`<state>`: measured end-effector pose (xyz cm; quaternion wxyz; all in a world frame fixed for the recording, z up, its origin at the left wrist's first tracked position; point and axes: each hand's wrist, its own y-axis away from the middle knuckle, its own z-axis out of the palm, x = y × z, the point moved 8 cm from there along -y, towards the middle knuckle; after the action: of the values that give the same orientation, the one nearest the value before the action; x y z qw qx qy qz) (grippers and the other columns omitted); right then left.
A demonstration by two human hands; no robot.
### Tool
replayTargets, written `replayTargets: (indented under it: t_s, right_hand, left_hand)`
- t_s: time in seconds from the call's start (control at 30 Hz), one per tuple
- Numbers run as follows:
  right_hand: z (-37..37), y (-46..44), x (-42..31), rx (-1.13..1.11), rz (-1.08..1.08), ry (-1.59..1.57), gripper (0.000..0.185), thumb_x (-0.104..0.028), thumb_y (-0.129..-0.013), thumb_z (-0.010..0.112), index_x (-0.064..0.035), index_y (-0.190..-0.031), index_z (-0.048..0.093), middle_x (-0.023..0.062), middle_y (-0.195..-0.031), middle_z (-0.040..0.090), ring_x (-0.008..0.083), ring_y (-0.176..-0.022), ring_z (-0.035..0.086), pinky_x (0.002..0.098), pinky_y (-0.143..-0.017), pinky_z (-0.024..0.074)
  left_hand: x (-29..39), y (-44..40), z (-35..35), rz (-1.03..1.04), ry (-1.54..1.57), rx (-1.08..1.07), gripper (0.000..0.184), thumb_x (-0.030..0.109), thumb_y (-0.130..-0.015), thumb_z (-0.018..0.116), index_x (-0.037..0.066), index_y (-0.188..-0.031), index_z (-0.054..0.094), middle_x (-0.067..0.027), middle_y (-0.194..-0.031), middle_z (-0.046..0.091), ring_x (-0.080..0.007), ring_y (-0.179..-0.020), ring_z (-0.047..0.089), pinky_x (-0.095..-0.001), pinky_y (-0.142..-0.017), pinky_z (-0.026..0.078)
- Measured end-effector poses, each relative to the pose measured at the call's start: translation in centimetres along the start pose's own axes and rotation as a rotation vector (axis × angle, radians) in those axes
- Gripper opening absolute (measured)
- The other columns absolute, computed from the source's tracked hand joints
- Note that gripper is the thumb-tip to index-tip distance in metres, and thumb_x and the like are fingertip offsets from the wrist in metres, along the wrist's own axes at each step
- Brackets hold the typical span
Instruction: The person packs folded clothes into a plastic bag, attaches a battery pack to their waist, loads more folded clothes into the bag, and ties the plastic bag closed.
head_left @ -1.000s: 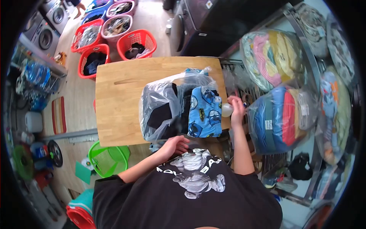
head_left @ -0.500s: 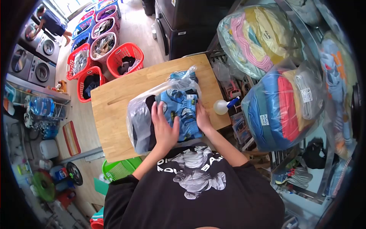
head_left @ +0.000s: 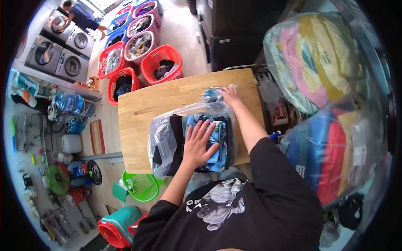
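Observation:
Folded blue patterned clothing (head_left: 217, 142) lies with dark garments (head_left: 177, 140) on a clear plastic bag (head_left: 161, 131) on the wooden table. My left hand (head_left: 201, 144) rests open on the blue clothing, fingers spread. At the far side of the table, my right hand (head_left: 229, 95) is closed on the edge of a small clear plastic bag with a blue item (head_left: 212, 95) inside. Its fingertips are partly lost against the plastic.
Red baskets (head_left: 162, 63) and other laundry baskets stand beyond the wooden table (head_left: 138, 113). Large bags of bedding (head_left: 312, 62) are stacked on the right. A green basket (head_left: 142, 186) sits below the near left edge. Another person (head_left: 81, 16) is at the washing machines (head_left: 72, 66).
My right hand has left the blue clothing and reached forward to the small bag. My left hand now lies flatter on the clothing. The view has shifted.

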<state>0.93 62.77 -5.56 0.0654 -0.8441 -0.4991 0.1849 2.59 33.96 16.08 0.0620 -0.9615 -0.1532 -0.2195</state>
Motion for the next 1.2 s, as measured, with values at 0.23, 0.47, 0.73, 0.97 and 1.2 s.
replayTargets:
  t_s: [0.23, 0.47, 0.73, 0.97, 1.2]
  right_hand:
    - [-3.5, -0.3, 1.9, -0.256, 0.292, 0.174, 0.023, -0.018, -0.095, 0.062, -0.0111, -0.115, 0.073, 0.0129, -0.115, 0.077, 0.0334, -0.114, 0.070, 0.0563, -0.098, 0.0500]
    - [-31.8, -1.8, -10.4, 0.147, 0.224, -0.065, 0.022, -0.017, -0.091, 0.070, -0.0046, -0.109, 0.068, 0.0244, -0.093, 0.076, 0.0481, -0.090, 0.072, 0.0560, -0.081, 0.0567]
    - [-33.2, 4.0, -31.5, -0.083, 0.212, -0.117, 0.026, -0.023, -0.090, 0.073, 0.0001, -0.099, 0.067, 0.0256, -0.082, 0.074, 0.0441, -0.082, 0.076, 0.0516, -0.073, 0.0594]
    - [-14.4, 9.8, -41.4, -0.105, -0.089, 0.204, 0.020, -0.026, -0.094, 0.067, -0.0073, -0.093, 0.060, 0.0102, -0.062, 0.071, 0.0272, -0.056, 0.075, 0.0409, -0.048, 0.0586]
    - [-20.6, 9.6, -41.4, -0.298, 0.054, 0.130, 0.037, -0.042, -0.096, 0.072, -0.0060, -0.101, 0.063, 0.0178, -0.095, 0.077, 0.0305, -0.089, 0.077, 0.0499, -0.076, 0.0599]
  left_hand:
    - [-0.2, 0.6, -1.6, 0.007, 0.087, 0.018, 0.076, 0.058, -0.101, 0.057, 0.022, -0.166, 0.042, -0.0088, -0.169, 0.043, -0.0311, -0.159, 0.034, -0.0529, -0.133, 0.014]
    - [-0.2, 7.3, -11.2, 0.049, -0.100, 0.469, 0.073, 0.041, -0.084, 0.087, 0.013, -0.146, 0.059, -0.0114, -0.145, 0.059, -0.0356, -0.140, 0.051, -0.0529, -0.116, 0.036]
    - [-19.9, 12.8, -11.6, -0.722, 0.948, 0.325, 0.029, 0.018, -0.100, 0.065, 0.002, -0.125, 0.064, -0.0058, -0.076, 0.064, -0.0215, -0.066, 0.064, -0.0362, -0.060, 0.052]
    - [-18.0, 12.1, -13.5, -0.511, 1.513, 0.158, 0.033, 0.013, -0.102, 0.064, 0.001, -0.133, 0.062, -0.0003, -0.073, 0.063, -0.0083, -0.054, 0.057, -0.0264, -0.047, 0.045]
    - [-19.5, 14.0, -16.2, -0.437, 1.115, 0.261, 0.057, 0.021, -0.103, 0.069, -0.002, -0.151, 0.050, -0.0130, -0.099, 0.071, -0.0189, -0.085, 0.067, -0.0344, -0.075, 0.054]
